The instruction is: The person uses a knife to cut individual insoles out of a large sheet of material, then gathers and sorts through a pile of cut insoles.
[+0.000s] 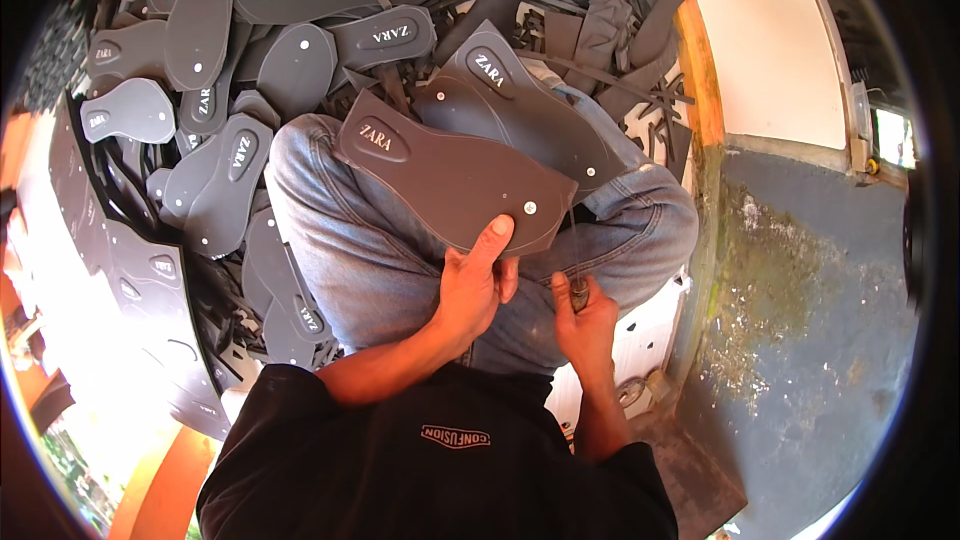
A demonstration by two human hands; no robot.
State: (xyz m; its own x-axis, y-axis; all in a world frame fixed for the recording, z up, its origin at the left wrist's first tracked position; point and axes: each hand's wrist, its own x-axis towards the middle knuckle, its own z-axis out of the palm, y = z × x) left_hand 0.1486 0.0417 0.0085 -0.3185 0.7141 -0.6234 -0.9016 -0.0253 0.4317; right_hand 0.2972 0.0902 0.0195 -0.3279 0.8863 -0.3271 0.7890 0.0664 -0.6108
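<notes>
Left hand (474, 285) clamps a dark sole piece (450, 175) by its near edge, thumb on top, the piece extending forward of this grip; to its right, the right hand (586, 322) grasps a thin-shafted tool (580, 293) by its handle; farther forward, a second sole piece (535, 110) lies over the jeans (335, 240)

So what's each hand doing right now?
Left hand: closed, pinching a dark sole-shaped piece by its edge.
Right hand: closed around a thin-bladed tool.
</notes>
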